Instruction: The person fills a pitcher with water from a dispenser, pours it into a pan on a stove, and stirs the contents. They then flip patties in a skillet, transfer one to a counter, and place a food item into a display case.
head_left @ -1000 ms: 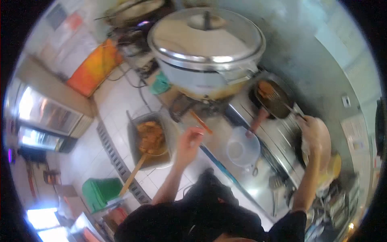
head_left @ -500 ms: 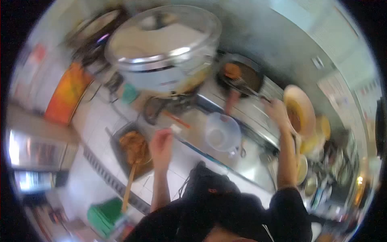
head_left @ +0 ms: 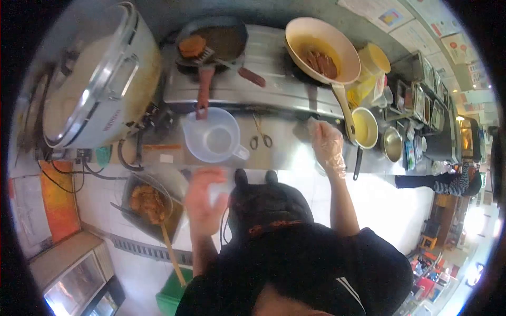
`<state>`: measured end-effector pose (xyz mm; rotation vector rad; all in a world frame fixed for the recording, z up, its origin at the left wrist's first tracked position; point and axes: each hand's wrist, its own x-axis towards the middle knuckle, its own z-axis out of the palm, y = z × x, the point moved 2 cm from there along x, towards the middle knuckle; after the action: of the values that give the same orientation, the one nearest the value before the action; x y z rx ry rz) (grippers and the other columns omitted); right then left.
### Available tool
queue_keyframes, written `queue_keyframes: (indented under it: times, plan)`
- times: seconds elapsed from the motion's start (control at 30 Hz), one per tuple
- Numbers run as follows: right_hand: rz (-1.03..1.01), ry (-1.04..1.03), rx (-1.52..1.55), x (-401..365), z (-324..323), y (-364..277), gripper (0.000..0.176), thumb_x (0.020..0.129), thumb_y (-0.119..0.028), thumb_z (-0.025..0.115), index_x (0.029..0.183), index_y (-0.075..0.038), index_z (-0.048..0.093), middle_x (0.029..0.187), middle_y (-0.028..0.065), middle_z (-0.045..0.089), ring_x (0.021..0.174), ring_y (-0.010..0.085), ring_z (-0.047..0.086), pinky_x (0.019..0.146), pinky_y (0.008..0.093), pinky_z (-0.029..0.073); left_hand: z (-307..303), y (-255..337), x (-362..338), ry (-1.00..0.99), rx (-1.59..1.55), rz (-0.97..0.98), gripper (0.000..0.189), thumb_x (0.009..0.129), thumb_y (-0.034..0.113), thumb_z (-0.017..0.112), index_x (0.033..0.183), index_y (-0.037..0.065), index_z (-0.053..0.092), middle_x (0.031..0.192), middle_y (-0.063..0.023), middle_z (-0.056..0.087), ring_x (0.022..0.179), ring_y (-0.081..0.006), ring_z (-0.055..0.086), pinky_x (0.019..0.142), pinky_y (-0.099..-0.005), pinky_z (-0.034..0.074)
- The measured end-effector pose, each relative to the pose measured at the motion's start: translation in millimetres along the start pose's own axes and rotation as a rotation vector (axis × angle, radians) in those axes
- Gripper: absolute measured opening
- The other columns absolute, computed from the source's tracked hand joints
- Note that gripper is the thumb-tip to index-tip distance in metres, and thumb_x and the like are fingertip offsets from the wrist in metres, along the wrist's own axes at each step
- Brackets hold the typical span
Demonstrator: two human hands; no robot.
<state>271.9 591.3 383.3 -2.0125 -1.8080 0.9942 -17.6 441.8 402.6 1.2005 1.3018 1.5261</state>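
Observation:
My left hand [head_left: 204, 201] is bare and open, thumb apart from the fingers, just below a translucent plastic jug [head_left: 219, 139] on the steel counter. My right hand [head_left: 328, 146], in a clear plastic glove, hovers over the counter left of a cream pan's handle [head_left: 343, 108]. Its fingers look loosely extended with nothing visible in them. A slotted turner [head_left: 247, 75] rests with its head in a dark frying pan [head_left: 229, 39], beside a browned patty [head_left: 192, 46]. The cream pan [head_left: 293, 38] holds browned slices in yellowish oil.
A large lidded steel cooker [head_left: 118, 113] stands at left. Scissors [head_left: 259, 134] lie right of the jug. Below the counter, a tray [head_left: 179, 213] carries browned food and a long wooden handle [head_left: 171, 253]. Bowls [head_left: 363, 126] stand at right. Another person [head_left: 458, 181] is at far right.
My right hand has let go of the turner, which now rests on the dark pan. The view has turned rightward, bringing the cream pan and the far room into sight.

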Motion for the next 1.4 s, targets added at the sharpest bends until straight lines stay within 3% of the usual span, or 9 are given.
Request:
queue_keyframes:
  times: [0.1, 0.37, 0.53, 0.67, 0.9, 1.0, 1.2, 1.3, 1.4]
  plan:
    - [0.001, 0.184, -0.552, 0.2, 28.6, 146.4, 0.036, 0.092, -0.021, 0.053, 0.122, -0.002, 0.05, 0.114, 0.0264, 0.058, 0.104, 0.0394, 0.059, 0.085, 0.0486, 0.049, 67.0, 10.4, 9.8, -0.495, -0.027, 0.044, 0.023, 0.082, 0.007, 0.064, 0.104, 0.003, 0.059, 0.106, -0.0123, 0.06, 0.094, -0.0195, 0.058, 0.086, -0.0297, 0.045]
    - [-0.407, 0.004, -0.533, 6.6, 31.2, 276.9, 0.028, 0.094, -0.018, 0.049, 0.118, -0.003, 0.047, 0.101, 0.0233, 0.058, 0.08, 0.0383, 0.062, 0.07, 0.0473, 0.053, 205.2, -15.9, -8.1, -0.613, -0.09, -0.136, 0.025, 0.082, 0.002, 0.065, 0.106, 0.004, 0.059, 0.102, -0.0064, 0.06, 0.089, -0.0162, 0.058, 0.082, -0.0291, 0.047]
    - [-0.449, -0.118, -0.354, -65.2, -58.8, 191.0, 0.029, 0.097, -0.015, 0.047, 0.124, -0.003, 0.05, 0.099, 0.0207, 0.063, 0.071, 0.0354, 0.066, 0.056, 0.0459, 0.055, 201.4, 18.0, -29.4, -0.444, -0.101, -0.041, 0.019, 0.078, -0.001, 0.065, 0.096, 0.002, 0.061, 0.093, -0.0092, 0.061, 0.084, -0.0185, 0.06, 0.077, -0.028, 0.048]
    - [-0.732, 0.148, -0.475, -33.7, -156.0, 121.0, 0.043, 0.094, -0.001, 0.046, 0.137, -0.005, 0.046, 0.116, 0.0243, 0.061, 0.107, 0.038, 0.06, 0.086, 0.045, 0.05, 213.6, 0.5, -41.5, -0.111, -0.323, -0.174, 0.009, 0.08, 0.001, 0.064, 0.088, 0.002, 0.059, 0.087, -0.0078, 0.06, 0.08, -0.015, 0.059, 0.074, -0.0259, 0.047]
    - [-0.838, -0.044, -1.839, 173.8, -182.3, 65.0, 0.029, 0.092, -0.005, 0.042, 0.119, 0.001, 0.05, 0.101, 0.0197, 0.06, 0.095, 0.0302, 0.061, 0.08, 0.04, 0.047, 371.7, -134.1, 65.6, -0.228, -0.825, -0.619, 0.07, 0.094, 0.05, 0.052, 0.127, -0.007, 0.029, 0.108, -0.0177, 0.051, 0.091, -0.0185, 0.056, 0.075, -0.0284, 0.051]
    - [-1.06, -0.016, -2.057, 192.6, -180.1, 50.2, 0.027, 0.09, -0.005, 0.046, 0.116, 0.0, 0.051, 0.091, 0.018, 0.059, 0.091, 0.029, 0.061, 0.075, 0.0378, 0.048, 388.4, -123.1, 84.7, -0.124, -1.016, -0.635, 0.034, 0.101, 0.027, 0.043, 0.12, -0.001, 0.037, 0.086, -0.0111, 0.055, 0.071, -0.0174, 0.056, 0.06, -0.0339, 0.051]
    - [-0.644, -0.231, -1.049, 259.7, -227.5, 17.6, 0.031, 0.099, -0.032, 0.047, 0.113, -0.007, 0.059, 0.071, 0.0041, 0.052, 0.06, 0.0174, 0.053, 0.054, 0.0283, 0.044, 412.7, -135.2, 82.8, 0.026, -0.65, -0.443, 0.019, 0.1, 0.017, 0.041, 0.101, -0.002, 0.04, 0.077, -0.0099, 0.051, 0.065, -0.0193, 0.052, 0.055, -0.0387, 0.04]
    - [0.148, -0.354, -0.39, 233.5, -243.5, -16.7, 0.031, 0.095, -0.041, 0.052, 0.084, -0.013, 0.057, 0.059, -0.0051, 0.043, 0.042, 0.0063, 0.038, 0.039, 0.0232, 0.027, 408.2, -134.0, 85.6, 0.032, -0.682, -0.414, 0.018, 0.1, 0.016, 0.041, 0.098, -0.002, 0.037, 0.072, -0.0124, 0.05, 0.061, -0.0225, 0.052, 0.054, -0.0403, 0.041]
    - [0.249, -0.337, -0.24, 236.9, -229.8, 5.8, 0.03, 0.095, -0.039, 0.052, 0.111, -0.016, 0.062, 0.064, -0.0082, 0.043, 0.044, 0.0019, 0.035, 0.039, 0.0184, 0.026, 397.7, -120.0, 88.2, -0.08, -0.633, -0.517, 0.018, 0.099, 0.014, 0.04, 0.101, -0.003, 0.035, 0.067, -0.0169, 0.05, 0.056, -0.028, 0.054, 0.051, -0.0437, 0.04]
